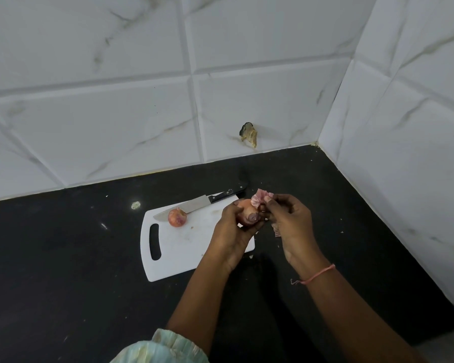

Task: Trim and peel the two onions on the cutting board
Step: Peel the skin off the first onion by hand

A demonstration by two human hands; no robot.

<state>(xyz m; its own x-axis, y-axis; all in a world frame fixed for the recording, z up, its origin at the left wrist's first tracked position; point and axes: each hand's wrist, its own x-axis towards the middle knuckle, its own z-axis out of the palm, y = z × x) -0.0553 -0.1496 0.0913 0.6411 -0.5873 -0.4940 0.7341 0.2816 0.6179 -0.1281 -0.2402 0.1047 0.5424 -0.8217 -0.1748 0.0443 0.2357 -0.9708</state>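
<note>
Right of centre, the left hand (235,221) grips the onion (247,214) while the right hand (286,218), just right, pinches loose skin (260,197) at its upper-right end.

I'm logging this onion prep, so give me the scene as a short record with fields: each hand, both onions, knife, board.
left hand: holds onion
right hand: pinches skin, pulling it off
held onion: above board's right end, partly peeled
other onion: on board, skin on
knife: lying flat, blade on board's far edge, handle on counter
board: white, on black counter
</note>
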